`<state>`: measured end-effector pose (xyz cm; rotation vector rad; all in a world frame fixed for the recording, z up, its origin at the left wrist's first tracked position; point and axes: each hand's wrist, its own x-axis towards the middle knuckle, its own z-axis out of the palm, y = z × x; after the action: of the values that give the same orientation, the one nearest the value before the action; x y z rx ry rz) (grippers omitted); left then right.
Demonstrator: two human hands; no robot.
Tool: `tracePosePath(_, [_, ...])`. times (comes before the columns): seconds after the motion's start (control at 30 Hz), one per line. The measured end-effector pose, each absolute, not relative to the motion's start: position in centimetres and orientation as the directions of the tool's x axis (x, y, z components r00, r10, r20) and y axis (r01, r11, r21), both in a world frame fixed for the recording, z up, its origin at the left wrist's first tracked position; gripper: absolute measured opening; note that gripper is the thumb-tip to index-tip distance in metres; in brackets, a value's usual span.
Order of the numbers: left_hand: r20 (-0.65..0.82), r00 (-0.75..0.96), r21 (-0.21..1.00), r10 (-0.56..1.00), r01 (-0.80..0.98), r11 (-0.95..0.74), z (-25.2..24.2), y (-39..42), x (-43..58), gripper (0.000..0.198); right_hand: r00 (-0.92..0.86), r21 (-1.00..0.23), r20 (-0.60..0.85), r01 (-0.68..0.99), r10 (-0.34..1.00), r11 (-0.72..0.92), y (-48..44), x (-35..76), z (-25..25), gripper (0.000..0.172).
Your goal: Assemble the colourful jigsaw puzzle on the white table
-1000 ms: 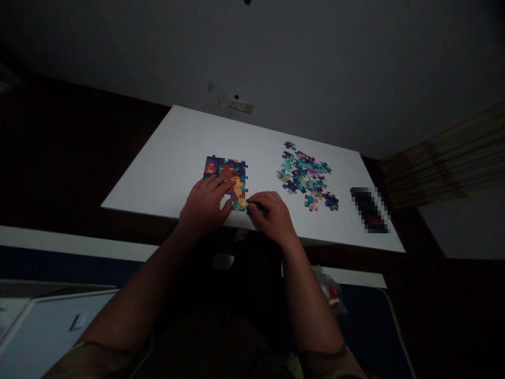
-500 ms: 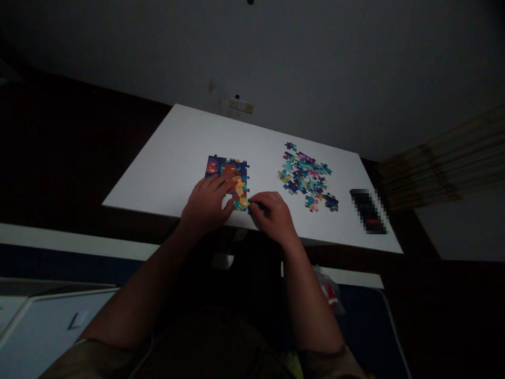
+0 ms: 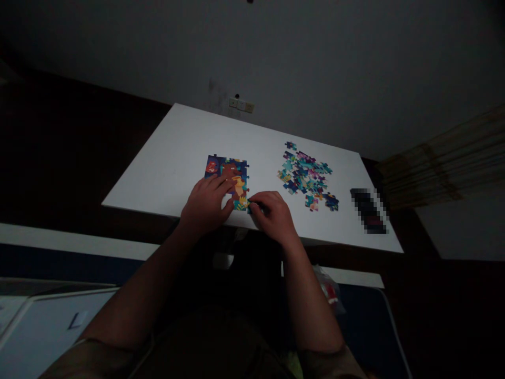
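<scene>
A joined block of jigsaw puzzle (image 3: 230,171), showing a brown animal and a red figure on dark blue, lies near the front edge of the white table. My left hand (image 3: 207,205) rests flat over its lower left part, fingers spread and covering some of it. At the lower right corner of the block, my right hand (image 3: 274,215) pinches a small puzzle piece (image 3: 249,206) between thumb and forefinger. Most of that piece is hidden by the fingertips; whether it is locked into the block I cannot tell.
A heap of loose puzzle pieces (image 3: 303,171) lies to the right on the table (image 3: 165,158). Farther right is a dark, pixelated object (image 3: 369,210). A wall with sockets (image 3: 241,105) stands behind. A plastic bag (image 3: 331,295) sits below the table on the right.
</scene>
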<state>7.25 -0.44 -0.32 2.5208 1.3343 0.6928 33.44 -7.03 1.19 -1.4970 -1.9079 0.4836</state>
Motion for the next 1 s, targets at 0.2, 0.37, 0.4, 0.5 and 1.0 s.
tracePosePath(0.2, [0.314,0.474,0.385,0.822,0.728,-0.567,-0.5,-0.44,7.19,0.055,-0.133,-0.64,0.277,0.713,0.952,0.286,-7.09,33.4,1.14,0.017])
tracePosePath(0.37, [0.306,0.479,0.374,0.823,0.735,-0.566,-0.31,-0.44,7.19,0.056,-0.135,-0.636,0.279,0.716,0.951,0.288,-7.18,33.38,1.19,0.017])
tracePosePath(0.4, [0.305,0.48,0.374,0.822,0.734,-0.567,-0.25,-0.44,7.2,0.057,-0.134,-0.637,0.277,0.716,0.952,0.286,-7.18,33.38,1.17,0.017])
tracePosePath(0.5, [0.302,0.475,0.384,0.826,0.733,-0.562,-0.16,-0.39,7.2,0.057,-0.124,-0.64,0.274,0.717,0.954,0.276,-7.2,33.4,1.09,0.017])
tracePosePath(1.0, [0.3,0.474,0.391,0.828,0.731,-0.56,-0.46,-0.29,7.18,0.058,-0.127,-0.648,0.261,0.711,0.957,0.271,-7.25,33.39,1.42,0.017])
